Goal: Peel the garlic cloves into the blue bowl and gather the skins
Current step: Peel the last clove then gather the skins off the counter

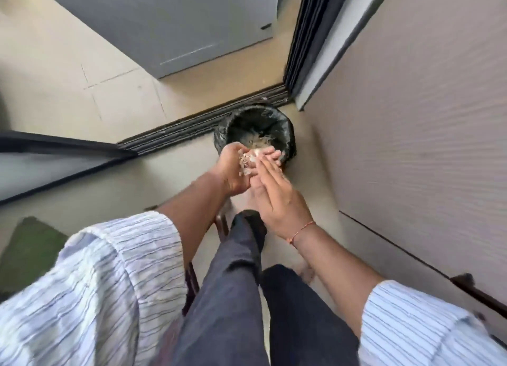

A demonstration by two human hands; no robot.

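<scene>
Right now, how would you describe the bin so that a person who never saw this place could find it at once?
Find the dark door track that crosses the pale floor, with the beige wall on the right. The bin stands on the floor in the corner where they meet, beyond both hands. It is the only round thing there, lined with a shiny black bag, with pale garlic skins inside.

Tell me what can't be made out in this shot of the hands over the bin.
- Head view: the left hand cups garlic skins; the right hand covers part of the pile, so how much is left is unclear.
- The bin is partly hidden behind both hands; its pale contents are blurred.
- The blue bowl and peeled cloves are out of view.
- The right foot is hidden by the right hand.
</scene>
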